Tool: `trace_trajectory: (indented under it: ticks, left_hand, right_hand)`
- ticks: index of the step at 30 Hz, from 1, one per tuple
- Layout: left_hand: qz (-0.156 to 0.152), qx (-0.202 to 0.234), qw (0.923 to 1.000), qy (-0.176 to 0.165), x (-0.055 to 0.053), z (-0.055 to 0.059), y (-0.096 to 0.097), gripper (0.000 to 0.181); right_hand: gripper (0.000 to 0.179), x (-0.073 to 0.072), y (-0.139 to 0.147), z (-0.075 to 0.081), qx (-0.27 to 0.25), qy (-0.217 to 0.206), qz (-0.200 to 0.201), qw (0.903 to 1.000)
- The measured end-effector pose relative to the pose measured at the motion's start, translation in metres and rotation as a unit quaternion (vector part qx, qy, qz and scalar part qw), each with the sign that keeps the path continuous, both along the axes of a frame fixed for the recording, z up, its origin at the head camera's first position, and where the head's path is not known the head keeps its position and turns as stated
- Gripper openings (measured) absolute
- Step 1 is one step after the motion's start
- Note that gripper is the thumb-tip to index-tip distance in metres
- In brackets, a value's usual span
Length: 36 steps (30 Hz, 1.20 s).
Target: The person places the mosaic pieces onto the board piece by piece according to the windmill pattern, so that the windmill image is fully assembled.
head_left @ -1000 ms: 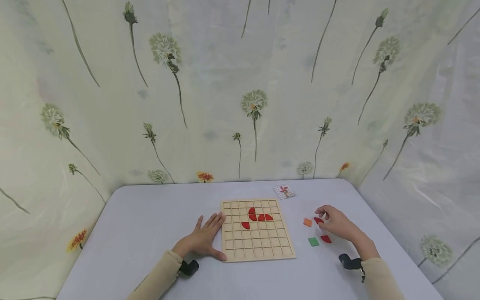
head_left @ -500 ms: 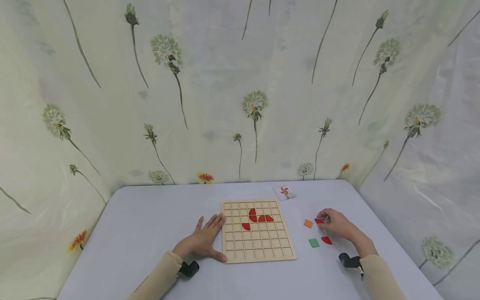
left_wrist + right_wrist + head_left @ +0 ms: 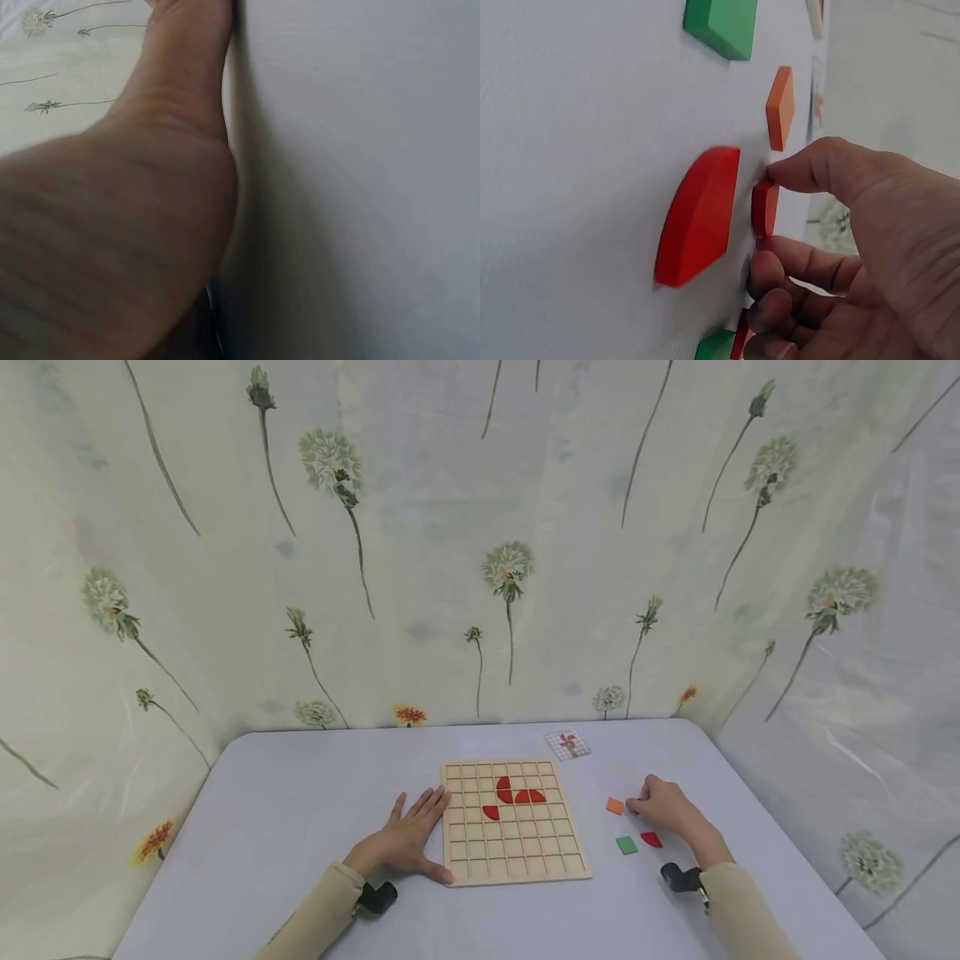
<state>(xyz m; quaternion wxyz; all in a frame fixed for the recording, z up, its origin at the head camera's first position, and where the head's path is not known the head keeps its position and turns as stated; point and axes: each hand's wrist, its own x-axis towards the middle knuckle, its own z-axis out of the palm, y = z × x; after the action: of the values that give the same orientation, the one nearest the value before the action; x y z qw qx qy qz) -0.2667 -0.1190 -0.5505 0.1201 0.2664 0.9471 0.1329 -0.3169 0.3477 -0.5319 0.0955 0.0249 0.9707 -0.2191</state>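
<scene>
My right hand (image 3: 667, 806) is low over the table to the right of the board. In the right wrist view, its thumb and index finger pinch a small red quarter-circle piece (image 3: 765, 210), which the hand hides in the head view. Another red quarter-circle piece (image 3: 651, 839) lies flat just in front of this hand. My left hand (image 3: 408, 835) rests with spread, straight fingers along the left edge of a wooden grid board (image 3: 517, 852). Several red quarter-circle pieces (image 3: 504, 795) sit in the board's upper cells.
An orange square piece (image 3: 615, 806) lies left of my right fingertips, and a green square piece (image 3: 627, 845) is nearer. A picture card (image 3: 567, 745) lies behind the board. Under the curled right fingers, part of another green piece (image 3: 716, 345) shows. A flowered curtain (image 3: 420, 568) surrounds the table.
The right thumb and fingers have closed on the red quarter-circle piece, and that hand has shifted slightly left. The left hand and the board have stayed put.
</scene>
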Motion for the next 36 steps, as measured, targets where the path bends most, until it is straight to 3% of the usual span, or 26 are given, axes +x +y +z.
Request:
trace_trajectory:
  ticks: [12, 20, 25, 30, 36]
  left_hand:
    - [0.002, 0.005, 1.0, 0.0, 0.0, 0.001, 0.001, 0.129]
    - [0.0, -0.001, 1.0, -0.001, 0.0, -0.002, 0.003, 0.129]
    - [0.002, -0.001, 1.0, -0.003, -0.001, -0.004, 0.002, 0.13]
    - [0.002, -0.001, 1.0, -0.003, -0.003, -0.005, 0.0, 0.13]
    - [-0.002, 0.003, 1.0, -0.001, -0.003, -0.006, -0.001, 0.131]
  right_hand:
    - [0.038, 0.001, 0.0, -0.002, 0.004, -0.013, -0.024, 0.9996]
    - [0.052, 0.008, 0.008, 0.013, 0.007, -0.021, -0.018, 0.9996]
    - [0.052, 0.011, 0.015, 0.027, -0.022, 0.035, 0.003, 0.9991]
    - [0.045, 0.011, 0.018, 0.034, -0.062, 0.107, 0.035, 0.9917]
    - [0.044, 0.013, 0.02, 0.028, -0.092, 0.098, 0.071, 0.9884]
